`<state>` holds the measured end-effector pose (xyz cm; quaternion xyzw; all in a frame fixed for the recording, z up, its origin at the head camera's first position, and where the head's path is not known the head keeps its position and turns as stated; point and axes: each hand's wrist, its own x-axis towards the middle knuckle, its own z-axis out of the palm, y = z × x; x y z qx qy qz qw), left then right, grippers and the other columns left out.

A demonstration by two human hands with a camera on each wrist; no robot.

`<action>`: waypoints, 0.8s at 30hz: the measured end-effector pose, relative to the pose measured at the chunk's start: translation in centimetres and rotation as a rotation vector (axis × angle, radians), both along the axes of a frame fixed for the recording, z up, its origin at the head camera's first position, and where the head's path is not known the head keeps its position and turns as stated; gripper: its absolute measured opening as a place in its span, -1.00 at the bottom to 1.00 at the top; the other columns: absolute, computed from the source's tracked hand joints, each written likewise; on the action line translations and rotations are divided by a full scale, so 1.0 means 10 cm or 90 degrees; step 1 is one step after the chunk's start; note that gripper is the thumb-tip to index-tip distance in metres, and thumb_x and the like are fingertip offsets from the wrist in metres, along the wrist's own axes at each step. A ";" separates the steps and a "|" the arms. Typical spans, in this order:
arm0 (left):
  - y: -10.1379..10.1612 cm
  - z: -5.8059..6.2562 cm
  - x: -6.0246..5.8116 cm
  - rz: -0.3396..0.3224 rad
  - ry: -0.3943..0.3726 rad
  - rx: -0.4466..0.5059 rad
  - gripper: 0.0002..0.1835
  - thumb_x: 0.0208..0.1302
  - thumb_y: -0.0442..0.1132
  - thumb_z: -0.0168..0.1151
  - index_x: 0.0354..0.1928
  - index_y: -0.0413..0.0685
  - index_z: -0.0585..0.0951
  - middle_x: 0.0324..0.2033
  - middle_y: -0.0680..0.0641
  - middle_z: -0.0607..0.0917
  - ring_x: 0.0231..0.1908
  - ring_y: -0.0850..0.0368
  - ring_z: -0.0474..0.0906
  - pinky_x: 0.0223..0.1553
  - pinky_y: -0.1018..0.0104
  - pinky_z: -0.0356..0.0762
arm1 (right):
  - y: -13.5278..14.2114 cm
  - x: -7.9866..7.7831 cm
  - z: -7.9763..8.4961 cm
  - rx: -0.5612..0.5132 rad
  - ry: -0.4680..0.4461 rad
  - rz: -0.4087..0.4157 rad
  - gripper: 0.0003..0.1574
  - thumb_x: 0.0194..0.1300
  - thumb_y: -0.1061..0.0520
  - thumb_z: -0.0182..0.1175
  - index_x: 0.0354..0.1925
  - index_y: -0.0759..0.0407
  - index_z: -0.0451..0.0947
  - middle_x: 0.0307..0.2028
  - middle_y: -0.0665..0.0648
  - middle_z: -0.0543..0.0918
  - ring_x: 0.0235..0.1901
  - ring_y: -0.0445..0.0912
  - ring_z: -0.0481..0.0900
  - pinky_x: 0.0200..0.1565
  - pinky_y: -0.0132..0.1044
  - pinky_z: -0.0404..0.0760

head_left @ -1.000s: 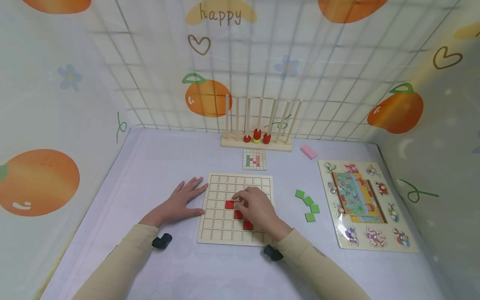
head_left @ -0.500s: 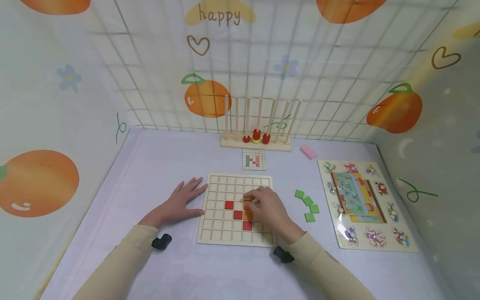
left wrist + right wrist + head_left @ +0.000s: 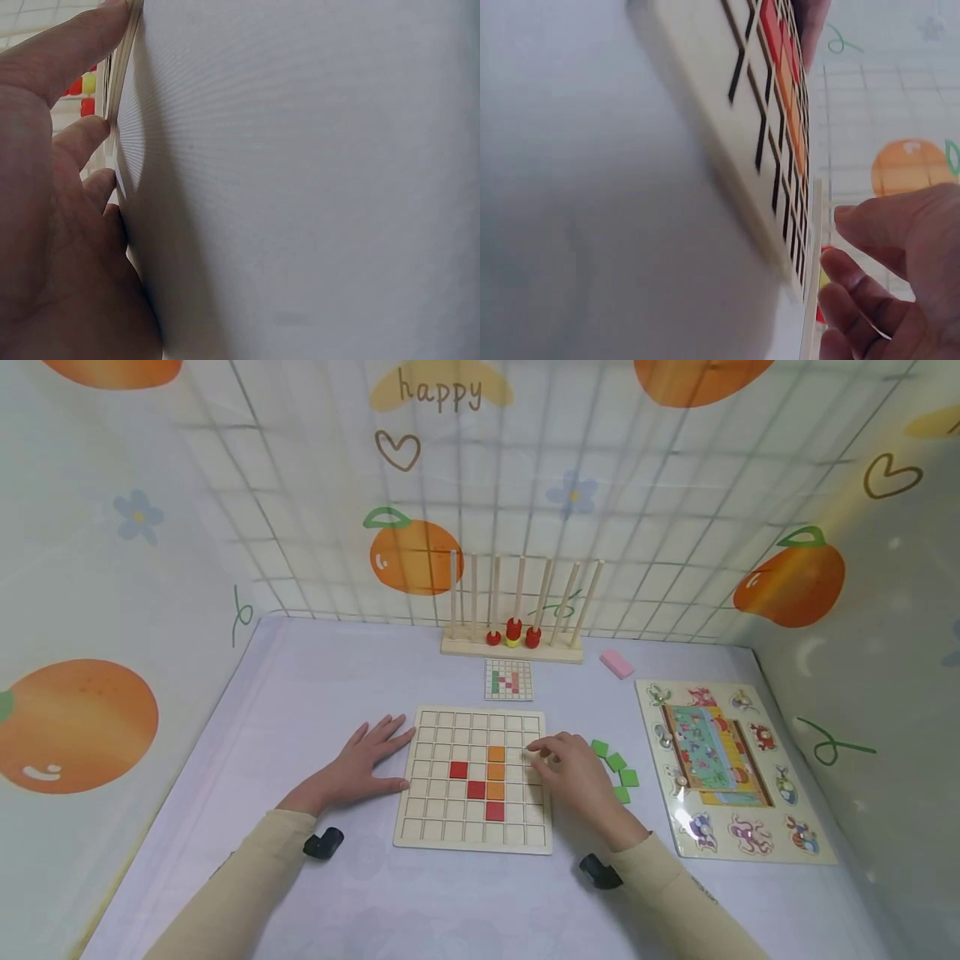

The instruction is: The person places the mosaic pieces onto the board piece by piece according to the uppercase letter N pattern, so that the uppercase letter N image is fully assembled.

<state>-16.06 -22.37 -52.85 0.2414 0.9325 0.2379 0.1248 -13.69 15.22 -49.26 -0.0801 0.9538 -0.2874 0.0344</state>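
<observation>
Between the sleeves (image 3: pixel 240 877), a free lane reaches the near edge of the board (image 3: pixel 453 810). The left hand (image 3: pixel 356 767) blocks its left side; the right hand (image 3: pixel 577 777) seems to hang above its right edge, between board and green tiles (image 3: pixel 629 777). Beyond, card (image 3: pixel 509 680) and abacus (image 3: pixel 555 653) stand in the way, with room to their left.

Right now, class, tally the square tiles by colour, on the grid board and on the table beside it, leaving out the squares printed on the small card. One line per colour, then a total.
Red tiles: 3, on the grid board
Orange tiles: 3, on the grid board
Green tiles: 4, on the table
Total: 10
</observation>
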 end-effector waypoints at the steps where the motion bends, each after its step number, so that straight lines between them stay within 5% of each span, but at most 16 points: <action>1: 0.00 0.00 0.00 0.000 0.000 0.000 0.00 0.24 0.29 0.34 0.61 0.15 0.15 0.62 -0.05 -0.04 0.60 -0.11 -0.26 0.55 -0.13 -0.44 | 0.04 0.00 0.00 -0.003 0.002 -0.002 -0.73 0.37 0.05 0.31 0.02 -0.02 0.73 -0.16 -0.04 0.64 -0.13 -0.08 0.52 -0.12 -0.19 0.60; 11: 0.00 -0.01 0.00 -0.002 -0.001 0.002 0.00 0.24 0.30 0.33 0.61 0.15 0.15 0.62 -0.05 -0.04 0.60 -0.10 -0.26 0.55 -0.14 -0.44 | 0.41 -0.06 -0.02 0.006 0.061 -0.014 -0.70 0.32 0.19 0.30 0.02 0.11 0.72 -0.15 0.13 0.68 -0.12 0.06 0.58 -0.07 0.01 0.59; 24: -0.01 -0.03 0.00 0.005 0.001 -0.001 0.00 0.23 0.31 0.33 0.61 0.17 0.15 0.62 -0.03 -0.05 0.60 -0.09 -0.27 0.55 -0.11 -0.45 | 0.74 -0.11 -0.10 0.027 0.040 -0.070 -0.65 0.35 0.12 0.34 0.09 0.15 0.70 0.06 0.31 0.58 0.07 0.21 0.50 0.06 0.14 0.54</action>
